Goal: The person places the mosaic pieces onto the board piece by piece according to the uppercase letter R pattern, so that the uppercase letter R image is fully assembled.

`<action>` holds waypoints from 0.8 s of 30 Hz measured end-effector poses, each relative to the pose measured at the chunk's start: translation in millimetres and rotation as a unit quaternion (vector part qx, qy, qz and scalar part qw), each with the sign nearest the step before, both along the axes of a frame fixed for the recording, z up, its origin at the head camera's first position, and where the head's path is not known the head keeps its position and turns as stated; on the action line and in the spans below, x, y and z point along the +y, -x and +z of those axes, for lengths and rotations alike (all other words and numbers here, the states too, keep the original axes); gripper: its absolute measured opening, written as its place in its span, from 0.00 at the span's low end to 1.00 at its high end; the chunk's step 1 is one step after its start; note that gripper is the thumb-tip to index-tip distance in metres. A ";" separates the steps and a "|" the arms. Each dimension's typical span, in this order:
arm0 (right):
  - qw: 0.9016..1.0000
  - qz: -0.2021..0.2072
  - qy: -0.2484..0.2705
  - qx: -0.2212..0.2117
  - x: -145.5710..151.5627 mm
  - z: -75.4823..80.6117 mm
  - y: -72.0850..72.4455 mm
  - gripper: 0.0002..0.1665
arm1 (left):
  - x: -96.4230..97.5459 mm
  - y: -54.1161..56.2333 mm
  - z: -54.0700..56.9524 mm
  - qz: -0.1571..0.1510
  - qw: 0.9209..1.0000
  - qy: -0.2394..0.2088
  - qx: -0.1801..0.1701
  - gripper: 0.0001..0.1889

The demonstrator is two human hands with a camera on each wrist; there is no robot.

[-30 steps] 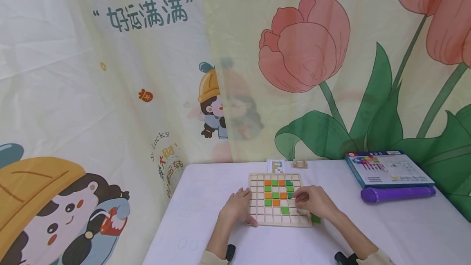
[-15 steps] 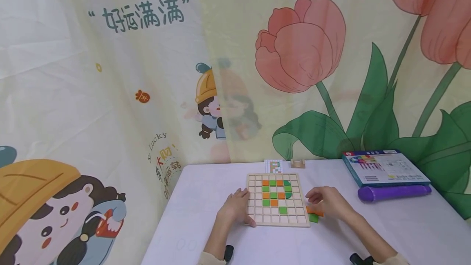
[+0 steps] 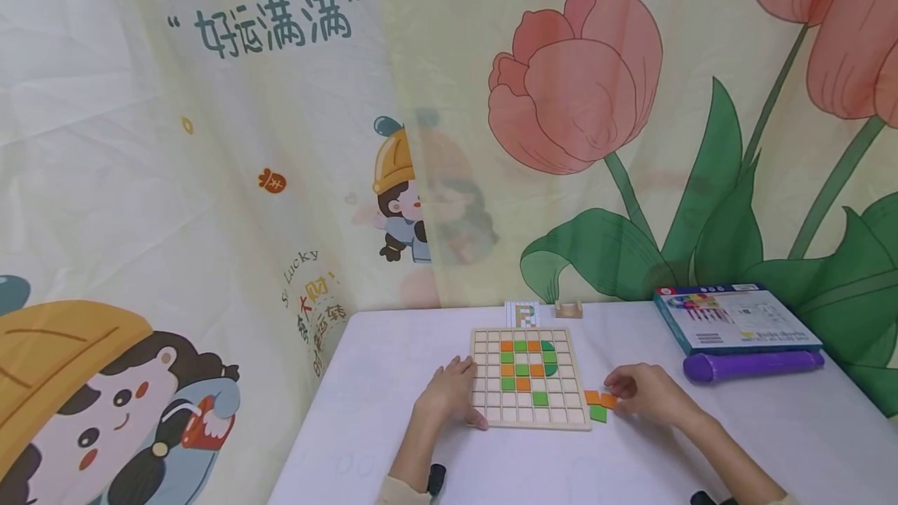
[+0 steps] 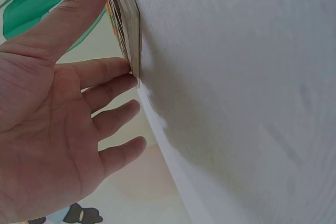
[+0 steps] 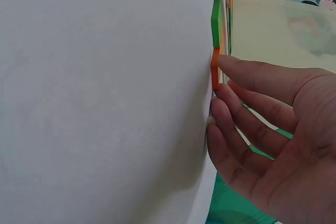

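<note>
In the head view a wooden grid board (image 3: 486,402) lies on the table, with green and orange square tiles and dark green rounded ones set in its cells. My left hand (image 3: 449,394) rests along the board's left edge, fingers fairly straight and thumb at the near corner; the left wrist view shows fingertips against the board's side (image 4: 131,30). Right of the board, my right hand (image 3: 652,394) pinches an orange tile (image 5: 214,69) between thumb and fingertips. Beside that tile lie another orange tile (image 3: 592,397) and a green tile (image 3: 598,414).
Behind the board are a pattern card (image 3: 522,314) and a small wooden holder (image 3: 569,309). At the back right lie a flat box (image 3: 737,322) and a purple cylindrical case (image 3: 754,365). A printed curtain (image 3: 449,287) hangs behind the table (image 3: 379,380).
My right hand has moved right from the board to the loose tiles, leaving a dark green rounded tile in the grid. The orange tiles now lie spread apart. The left hand stays on the board.
</note>
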State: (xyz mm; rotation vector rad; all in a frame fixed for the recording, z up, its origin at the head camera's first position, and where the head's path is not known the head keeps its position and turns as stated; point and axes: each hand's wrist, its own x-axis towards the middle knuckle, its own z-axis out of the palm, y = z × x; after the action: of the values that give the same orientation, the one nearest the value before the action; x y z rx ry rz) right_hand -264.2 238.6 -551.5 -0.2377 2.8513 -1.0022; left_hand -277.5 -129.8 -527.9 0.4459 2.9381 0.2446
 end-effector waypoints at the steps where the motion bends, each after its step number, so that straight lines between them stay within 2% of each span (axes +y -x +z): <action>1: 1.000 0.001 -0.001 0.001 0.1 -0.4 -0.3 0.20 | 0.0 -0.1 0.8 0.000 1.000 -0.002 0.000 0.59; 11: 1.000 -0.016 0.005 0.019 0.1 -1.1 -1.4 0.20 | 0.1 -1.7 3.4 -0.003 1.000 0.001 0.001 0.59; 18: 0.997 -0.044 0.060 0.004 1.7 3.9 -2.7 0.17 | 1.3 -1.8 3.3 -0.001 1.000 -0.001 0.001 0.59; 24: 0.996 -0.038 0.078 0.020 -2.9 9.4 -2.0 0.17 | 1.5 -2.4 3.5 0.002 1.000 0.001 0.003 0.59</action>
State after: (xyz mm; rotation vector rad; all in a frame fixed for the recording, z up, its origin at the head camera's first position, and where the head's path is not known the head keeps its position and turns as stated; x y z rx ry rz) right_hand -262.1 235.8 -542.1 -0.1648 2.8391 -1.2514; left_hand -275.0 -128.3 -524.4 0.4419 2.9442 0.2407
